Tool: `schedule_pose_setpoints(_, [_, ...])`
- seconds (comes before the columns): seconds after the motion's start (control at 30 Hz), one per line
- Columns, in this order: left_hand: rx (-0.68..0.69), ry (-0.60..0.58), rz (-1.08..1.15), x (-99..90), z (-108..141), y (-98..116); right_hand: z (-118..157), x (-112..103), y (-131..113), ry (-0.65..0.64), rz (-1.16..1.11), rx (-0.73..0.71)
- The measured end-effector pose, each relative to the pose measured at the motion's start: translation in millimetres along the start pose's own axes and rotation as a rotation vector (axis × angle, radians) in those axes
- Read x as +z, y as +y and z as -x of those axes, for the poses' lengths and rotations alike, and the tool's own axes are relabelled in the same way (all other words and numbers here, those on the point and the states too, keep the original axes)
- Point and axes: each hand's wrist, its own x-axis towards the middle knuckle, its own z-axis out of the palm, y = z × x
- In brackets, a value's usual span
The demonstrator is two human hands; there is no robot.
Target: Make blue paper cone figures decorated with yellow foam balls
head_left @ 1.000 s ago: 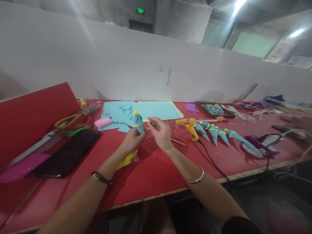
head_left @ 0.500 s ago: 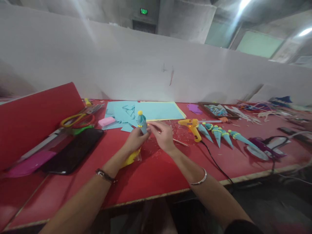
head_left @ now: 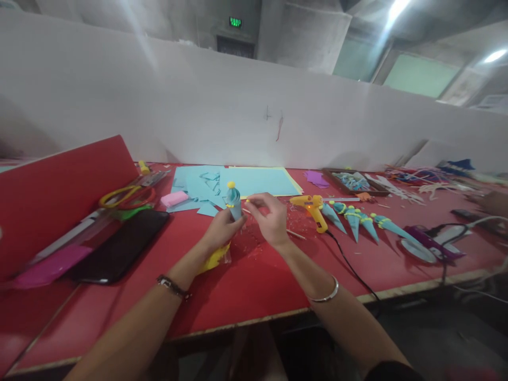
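Observation:
My left hand (head_left: 221, 229) is closed around a light-blue paper cone (head_left: 234, 205). A yellow ball sits on the cone's top, and small yellow dots run along part of its rim. Just right of it, my right hand (head_left: 272, 218) pinches a tiny yellow bit (head_left: 248, 200), apart from the cone. Under my left wrist lies a yellow lump in a clear wrapper (head_left: 217, 258), partly hidden. A thin wooden stick (head_left: 296, 234) rests beside my right hand. Further right are several finished-looking blue cones (head_left: 357, 218) with yellow trim.
A yellow glue gun (head_left: 313, 209) with a black cord lies right of my hands. Blue paper sheets (head_left: 257, 181) and a pink block (head_left: 174, 199) are behind. Scissors (head_left: 127, 197) and a black phone (head_left: 121, 247) lie left. Another person's hand (head_left: 492, 203) shows at the right edge.
My right hand has drawn back a little to the right, away from the cone, showing the tiny yellow bit at its fingertips. Another person's hand has appeared at the right edge.

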Motion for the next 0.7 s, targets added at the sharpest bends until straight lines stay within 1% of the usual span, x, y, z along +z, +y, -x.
schedule_pose_setpoints(0.1, [0.004,-0.034,-0.001,-0.4,1.1,3.1,0.0,1.0,-0.9,-0.094,0.051,-0.109])
schedule_pose_setpoints(0.17, [0.011,-0.057,0.002,-0.1,1.6,4.3,0.4,2.2,-0.4,-0.124,0.05,-0.127])
schedule_pose_setpoints(0.3, [0.023,-0.072,0.006,1.0,2.3,5.0,1.3,3.3,1.4,-0.106,0.04,-0.095])
schedule_pose_setpoints(0.53, [0.034,-0.041,-0.011,1.0,3.0,6.9,2.4,4.2,3.2,-0.111,0.065,-0.063])
schedule_pose_setpoints(0.7, [0.033,-0.04,-0.019,1.0,4.1,8.3,1.9,4.2,2.8,-0.102,0.05,-0.042])
